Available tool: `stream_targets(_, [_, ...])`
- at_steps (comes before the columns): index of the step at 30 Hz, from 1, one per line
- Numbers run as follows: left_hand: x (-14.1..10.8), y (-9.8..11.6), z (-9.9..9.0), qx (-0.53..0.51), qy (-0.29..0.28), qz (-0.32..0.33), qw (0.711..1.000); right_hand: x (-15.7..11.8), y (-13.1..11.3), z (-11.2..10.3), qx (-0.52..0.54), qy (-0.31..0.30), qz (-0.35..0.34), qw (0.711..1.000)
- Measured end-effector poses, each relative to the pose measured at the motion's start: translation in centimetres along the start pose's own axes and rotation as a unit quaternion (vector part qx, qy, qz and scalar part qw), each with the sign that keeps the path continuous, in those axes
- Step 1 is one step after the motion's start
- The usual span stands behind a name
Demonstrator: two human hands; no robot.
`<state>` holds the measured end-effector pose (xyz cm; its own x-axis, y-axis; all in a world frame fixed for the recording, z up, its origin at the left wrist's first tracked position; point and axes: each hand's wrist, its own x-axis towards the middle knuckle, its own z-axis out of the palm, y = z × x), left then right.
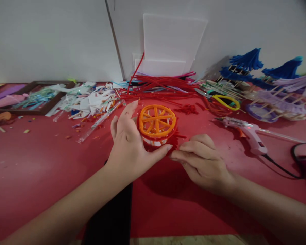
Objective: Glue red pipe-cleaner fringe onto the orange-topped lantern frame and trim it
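Observation:
A small round craft model stands in the middle, with an orange spoked top (157,119) that looks made of pipe cleaners. Below the top are pale uprights and a fuzzy red lower part (173,140). My left hand (132,144) curves around its left and front side, thumb along the front and fingers behind, steadying it. Close to its lower right edge, my right hand (202,160) has thumb and fingers pinched together. What lies in that pinch is too small to make out, and the red base is partly hidden by both hands.
Red pipe cleaners (163,83) lie at the back, below white boards (173,37). At right are a pink glue gun (252,136) with its cord, yellow-handled scissors (225,102) and blue-roofed models (247,64). White scraps (91,102) and a brown frame (44,107) lie at left.

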<state>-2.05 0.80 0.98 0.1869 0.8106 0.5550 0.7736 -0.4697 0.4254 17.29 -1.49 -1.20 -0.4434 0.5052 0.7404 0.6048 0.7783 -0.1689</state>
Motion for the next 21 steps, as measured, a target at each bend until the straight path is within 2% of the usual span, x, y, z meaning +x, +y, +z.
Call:
stream_targets(5, [0.3,-0.2,-0.4,-0.005,-0.015,0.021,1.0,0.1,0.0,-0.3,0.042,-0.002,0.007,0.999])
stream_targets(8, [1.0,-1.3,-1.1,-0.02,-0.071,0.083,0.994,0.2,0.4,-0.9,0.045,0.016,0.02,0.999])
stream_targets(11, [1.7,-2.6,-2.0,-0.037,-0.122,0.108,0.986,0.2,0.9,-1.1,0.011,0.027,0.026,0.999])
stream_targets(15, [2.2,-3.2,-2.4,-0.053,-0.155,0.07,0.984,0.2,1.2,-0.8,0.014,0.008,0.005,1.0])
stream_targets(18, [2.1,-2.7,-2.1,-0.063,-0.134,0.028,0.989,0.2,1.3,-0.6,0.024,0.007,0.005,1.0])
stream_targets(21, [2.1,-2.4,-1.9,-0.061,-0.12,0.029,0.99,0.3,1.4,-0.7,0.021,0.014,0.009,1.0])
